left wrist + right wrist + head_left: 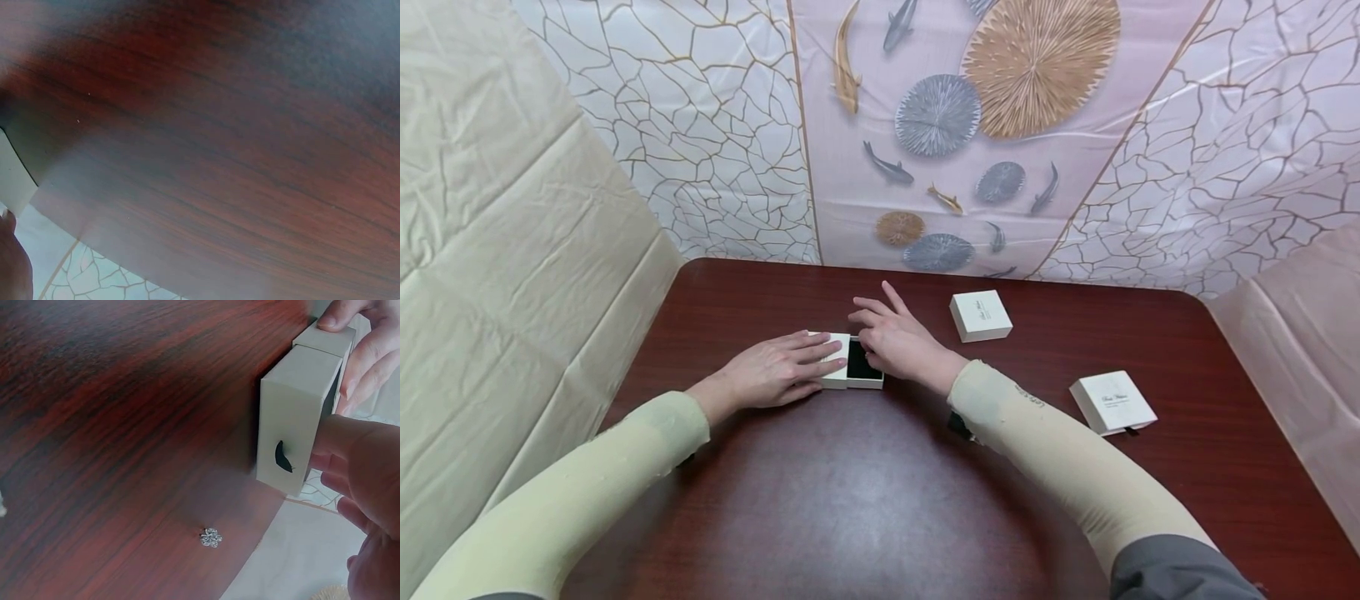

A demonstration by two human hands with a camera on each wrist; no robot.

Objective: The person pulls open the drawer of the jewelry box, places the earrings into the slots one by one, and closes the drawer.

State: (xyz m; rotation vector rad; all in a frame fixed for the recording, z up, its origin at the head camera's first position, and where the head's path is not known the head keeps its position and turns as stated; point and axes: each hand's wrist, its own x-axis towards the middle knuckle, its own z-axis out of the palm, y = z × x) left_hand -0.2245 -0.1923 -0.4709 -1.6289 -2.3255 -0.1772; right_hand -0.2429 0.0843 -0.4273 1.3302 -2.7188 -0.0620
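A small white box (843, 341) lies on the table with its drawer (865, 384) partly out to the right, showing a black inside. Across the box's cover rests my left hand (775, 372), fingers straight and spread. My right hand (901, 340) dips fingertips into the drawer, its other fingers extended; whether it pinches anything inside is hidden. The right wrist view shows the drawer front (289, 431) with a black ribbon tab (282, 457), and the right hand (365, 469) at its open top. A silver flower-shaped ornament (210, 537) lies on the table nearby.
Two more white boxes are on the dark red table (850, 500): one (981, 315) behind and right of the right hand, another (1114, 402) farther right, with a black tab. Patterned cloth (730, 125) hangs behind the table's back edge. Plain cloth (512, 208) hangs at the left.
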